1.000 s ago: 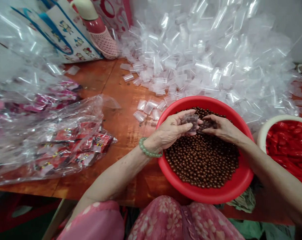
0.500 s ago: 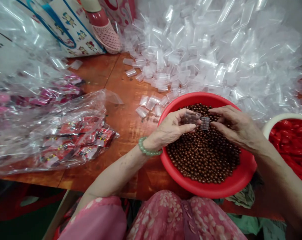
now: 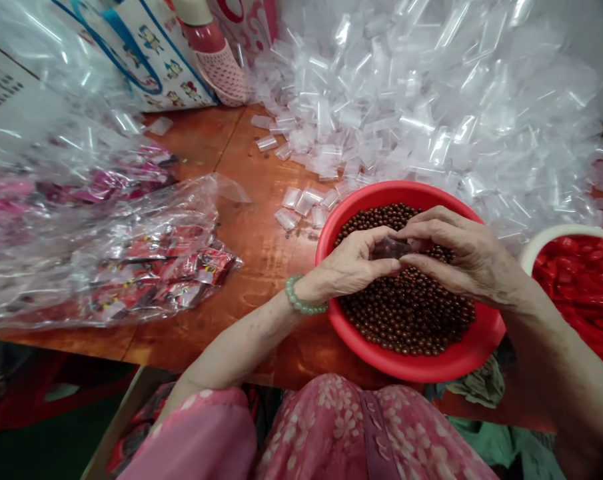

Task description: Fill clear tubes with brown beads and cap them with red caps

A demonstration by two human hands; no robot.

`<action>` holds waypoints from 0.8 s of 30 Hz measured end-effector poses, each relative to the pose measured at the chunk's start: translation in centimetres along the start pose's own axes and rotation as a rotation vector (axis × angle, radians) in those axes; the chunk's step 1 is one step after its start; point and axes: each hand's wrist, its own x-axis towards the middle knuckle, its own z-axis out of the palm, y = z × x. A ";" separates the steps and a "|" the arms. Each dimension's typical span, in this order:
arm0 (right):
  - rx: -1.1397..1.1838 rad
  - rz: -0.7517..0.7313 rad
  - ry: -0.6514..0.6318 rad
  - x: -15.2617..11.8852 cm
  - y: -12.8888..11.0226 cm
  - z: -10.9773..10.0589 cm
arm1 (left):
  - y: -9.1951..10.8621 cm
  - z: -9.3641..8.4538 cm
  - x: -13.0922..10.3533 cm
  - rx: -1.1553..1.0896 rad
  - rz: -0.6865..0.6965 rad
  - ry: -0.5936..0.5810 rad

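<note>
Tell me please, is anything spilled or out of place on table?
One clear piece lies near the printed bag, away from the big heap, so it looks stray. I see no brown beads outside the red bowl.

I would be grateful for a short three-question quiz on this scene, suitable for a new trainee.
1. True or false: the green bracelet is on the right wrist.
2. What holds the brown balls? A) the white-rimmed tub B) the red bowl C) the cloth bag
3. Fill the gap: the left hand and right hand meet at a small see-through ____.
Key: 1 false; 2 B; 3 pouch
</note>
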 end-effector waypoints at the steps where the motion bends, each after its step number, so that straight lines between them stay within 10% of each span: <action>1: 0.014 0.003 -0.025 0.1 0.0 -0.1 | -0.1 -0.1 0.0 0.005 -0.005 -0.005; 9: 0.173 0.153 -0.188 0.8 0.9 -0.5 | -0.5 -0.2 0.0 -0.021 -0.114 -0.027; 24: 0.235 0.309 -0.075 -3.2 -0.5 -1.3 | -0.7 -1.3 -0.1 -0.340 -0.153 0.046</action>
